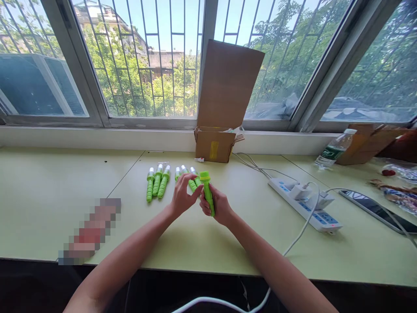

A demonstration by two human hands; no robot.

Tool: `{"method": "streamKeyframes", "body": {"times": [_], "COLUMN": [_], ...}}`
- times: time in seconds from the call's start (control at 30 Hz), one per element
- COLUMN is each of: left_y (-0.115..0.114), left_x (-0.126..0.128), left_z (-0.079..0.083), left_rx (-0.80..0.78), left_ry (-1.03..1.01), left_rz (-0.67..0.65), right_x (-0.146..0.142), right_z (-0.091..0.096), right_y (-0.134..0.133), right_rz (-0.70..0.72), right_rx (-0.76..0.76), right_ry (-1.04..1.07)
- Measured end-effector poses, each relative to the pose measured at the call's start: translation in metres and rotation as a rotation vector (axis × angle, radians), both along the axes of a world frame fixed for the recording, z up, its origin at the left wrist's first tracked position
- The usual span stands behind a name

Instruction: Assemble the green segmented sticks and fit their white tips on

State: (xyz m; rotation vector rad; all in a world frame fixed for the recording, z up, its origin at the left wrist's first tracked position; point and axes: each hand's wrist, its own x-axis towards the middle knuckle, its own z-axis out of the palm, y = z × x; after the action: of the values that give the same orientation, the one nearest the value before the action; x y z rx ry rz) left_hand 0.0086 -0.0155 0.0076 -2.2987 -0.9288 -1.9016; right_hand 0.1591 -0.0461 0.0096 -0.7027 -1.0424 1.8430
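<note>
My right hand [219, 203] is wrapped round a bright green ribbed handle [207, 191], held nearly upright above the table with its wider threaded end on top. Just left of that top end, my left hand [184, 193] has thumb and forefinger apart in a curve, with nothing visible between them. Behind my left hand lie several similar green handles with clear tips [192, 184], partly hidden by the fingers. Further left is a group of three green handles with clear tips [157, 180], lying side by side on the pale green table [254, 243].
An open cardboard box [211, 145] stands by the window. To the right are a white power strip [306, 204] with plugs and cables, a phone [378, 208], and a tilted water bottle [335, 150]. A blurred-out item [89, 232] lies at left.
</note>
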Motion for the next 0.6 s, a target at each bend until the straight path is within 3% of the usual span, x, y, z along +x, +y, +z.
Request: {"method": "streamKeyframes", "body": {"times": [0.17,0.27,0.43,0.6], "left_y": [0.019,0.036,0.06,0.068], "left_x": [-0.005,-0.009,-0.016,-0.024], "left_z": [0.006,0.009,0.019,0.033], "left_rx": [-0.08,-0.241,-0.658,-0.811], "left_ry": [-0.106,-0.236,-0.559,-0.699], "left_rz": [0.099,0.086,-0.238,-0.45], "right_x": [-0.001,-0.001,-0.001,0.0], "right_z": [0.001,0.001,0.0,-0.001], "right_y": [-0.001,-0.001,-0.003,-0.003], "right_rz": [-0.131,-0.17,-0.17,-0.165], "right_rx": [0.069,0.111,0.124,0.118], "right_ry": [-0.031,-0.036,-0.028,-0.031]}}
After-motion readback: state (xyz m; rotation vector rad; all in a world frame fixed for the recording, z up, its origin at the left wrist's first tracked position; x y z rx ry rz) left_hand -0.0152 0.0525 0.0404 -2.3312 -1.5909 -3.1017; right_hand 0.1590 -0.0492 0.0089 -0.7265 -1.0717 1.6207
